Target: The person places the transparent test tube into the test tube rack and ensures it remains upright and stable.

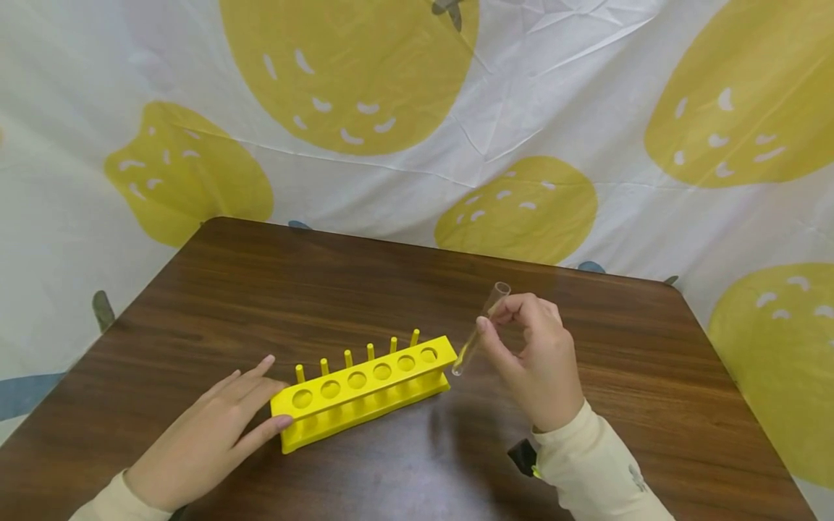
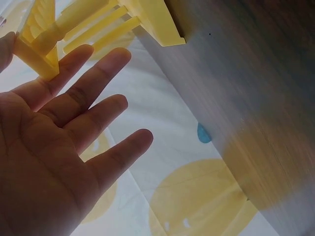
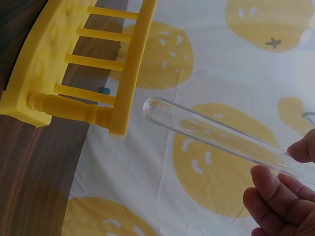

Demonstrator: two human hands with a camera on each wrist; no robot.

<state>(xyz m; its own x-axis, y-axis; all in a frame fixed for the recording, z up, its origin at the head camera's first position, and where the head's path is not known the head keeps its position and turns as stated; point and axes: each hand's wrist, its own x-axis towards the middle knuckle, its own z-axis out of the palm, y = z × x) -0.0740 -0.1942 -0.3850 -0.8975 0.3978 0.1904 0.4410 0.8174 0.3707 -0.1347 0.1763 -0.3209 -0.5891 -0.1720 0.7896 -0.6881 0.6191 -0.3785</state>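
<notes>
A yellow test tube rack (image 1: 365, 387) stands on the table, its row of round holes holding no tubes and a row of pegs along its back. My left hand (image 1: 211, 427) holds the rack's left end between thumb and index finger; the other fingers (image 2: 106, 115) are spread and straight. Between thumb and fingertips, my right hand (image 1: 534, 354) pinches a clear glass test tube (image 1: 470, 346) near its upper part. The tube tilts, open mouth up and to the right. Its rounded bottom (image 3: 155, 109) is just off the rack's right end, above the table.
The dark wooden table (image 1: 313, 282) reaches back to a white cloth (image 1: 365, 195) printed with yellow lemons, which hangs behind and beside it. A black wrist strap piece (image 1: 523, 457) shows under the right sleeve.
</notes>
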